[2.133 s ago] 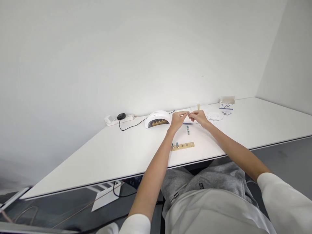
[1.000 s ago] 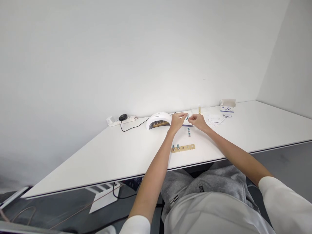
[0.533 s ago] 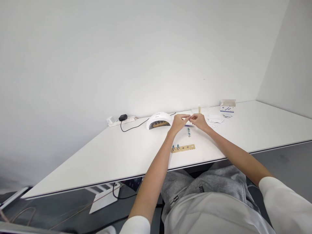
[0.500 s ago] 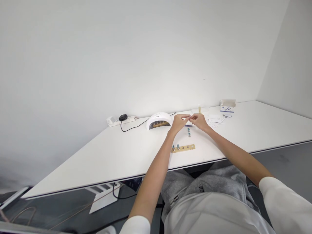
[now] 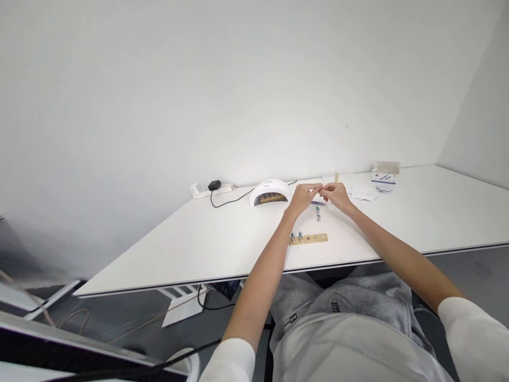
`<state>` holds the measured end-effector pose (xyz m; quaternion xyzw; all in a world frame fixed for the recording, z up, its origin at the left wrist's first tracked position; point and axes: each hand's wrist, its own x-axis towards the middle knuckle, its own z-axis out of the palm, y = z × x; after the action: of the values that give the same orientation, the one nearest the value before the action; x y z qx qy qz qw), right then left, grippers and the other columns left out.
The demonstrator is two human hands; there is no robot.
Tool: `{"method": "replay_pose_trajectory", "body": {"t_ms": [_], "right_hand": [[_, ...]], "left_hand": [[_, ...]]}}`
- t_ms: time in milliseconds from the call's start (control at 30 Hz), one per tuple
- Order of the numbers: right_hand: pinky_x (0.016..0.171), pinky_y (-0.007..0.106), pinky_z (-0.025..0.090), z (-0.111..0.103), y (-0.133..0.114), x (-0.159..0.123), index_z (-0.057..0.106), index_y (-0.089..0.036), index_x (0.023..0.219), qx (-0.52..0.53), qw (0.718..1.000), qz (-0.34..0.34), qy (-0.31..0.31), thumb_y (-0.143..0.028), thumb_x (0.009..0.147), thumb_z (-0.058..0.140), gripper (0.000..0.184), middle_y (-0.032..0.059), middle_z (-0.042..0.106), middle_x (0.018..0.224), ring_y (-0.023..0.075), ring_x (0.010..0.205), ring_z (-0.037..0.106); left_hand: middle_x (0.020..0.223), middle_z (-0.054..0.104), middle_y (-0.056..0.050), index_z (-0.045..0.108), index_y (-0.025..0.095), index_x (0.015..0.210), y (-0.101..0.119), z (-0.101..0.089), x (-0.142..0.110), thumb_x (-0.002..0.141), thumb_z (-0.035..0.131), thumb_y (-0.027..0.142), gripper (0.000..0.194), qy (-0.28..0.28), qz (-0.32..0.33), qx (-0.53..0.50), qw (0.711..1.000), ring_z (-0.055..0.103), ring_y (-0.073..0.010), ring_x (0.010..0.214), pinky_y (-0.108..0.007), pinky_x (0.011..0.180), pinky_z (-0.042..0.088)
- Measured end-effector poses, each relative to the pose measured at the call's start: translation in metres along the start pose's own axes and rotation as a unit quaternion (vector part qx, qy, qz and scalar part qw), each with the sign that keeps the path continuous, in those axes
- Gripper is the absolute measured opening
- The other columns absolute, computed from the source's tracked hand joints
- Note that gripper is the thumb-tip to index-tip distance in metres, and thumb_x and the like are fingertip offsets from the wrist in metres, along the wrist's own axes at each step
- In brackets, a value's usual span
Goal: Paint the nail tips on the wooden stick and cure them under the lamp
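Note:
My left hand [image 5: 304,196] and my right hand [image 5: 334,194] meet fingertip to fingertip above the far middle of the table. Both are closed in a pinch; whatever sits between the fingers is too small to make out. Just below them, two blue-green press-on nails on small silver stands [image 5: 318,214] rest on the tabletop. Nearer to me lies a gold holder strip [image 5: 316,239], with two more blue-green nails [image 5: 300,236] standing at its left end and bare round spots along the rest. Partly hidden behind my fingers is a white and blue item [image 5: 319,200].
A white nail lamp [image 5: 271,187] with a gold strip inside stands at the back, left of my hands. Its cable runs to a black adapter [image 5: 214,185] on a power strip [image 5: 222,190]. White papers [image 5: 365,194] and an open carton [image 5: 385,172] lie at the right.
The view has swung slightly left, so everything appears further right. My hands stay together, and their fingertips have shifted slightly against each other.

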<state>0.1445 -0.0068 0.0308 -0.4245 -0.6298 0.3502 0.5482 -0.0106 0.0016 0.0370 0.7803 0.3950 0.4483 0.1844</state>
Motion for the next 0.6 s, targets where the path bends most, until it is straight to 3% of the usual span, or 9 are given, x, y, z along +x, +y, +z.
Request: {"method": "replay_pose_trajectory", "body": {"t_ms": [167,600], "right_hand": [[0.047,0.023,0.044,0.0014,0.0032,0.0029,0.065,-0.015,0.055,0.059,0.998,0.028,-0.007,-0.021,0.064,0.069,0.011,0.0018,0.061,0.053,0.0097,0.046,0.051],[0.048,0.022,0.045,0.0014,-0.0011,0.0008,0.064,-0.014,0.056,0.167,0.979,0.118,-0.011,-0.014,0.06,0.072,0.01,0.0036,0.062,0.058,0.0095,0.051,0.053]], "left_hand": [[0.105,0.074,-0.001,0.077,0.026,0.101,0.0014,-0.0008,-0.0014,0.089,0.054,0.025,0.026,0.013,0.024,0.02,0.999,0.067,-0.021,0.104,-0.031,0.087,0.051],[0.112,0.072,-0.001,0.077,0.025,0.098,0.0098,-0.0024,-0.0052,0.088,0.055,0.019,0.024,0.017,0.009,0.015,1.0,0.065,-0.0205,0.11,-0.033,0.091,0.052]]}}
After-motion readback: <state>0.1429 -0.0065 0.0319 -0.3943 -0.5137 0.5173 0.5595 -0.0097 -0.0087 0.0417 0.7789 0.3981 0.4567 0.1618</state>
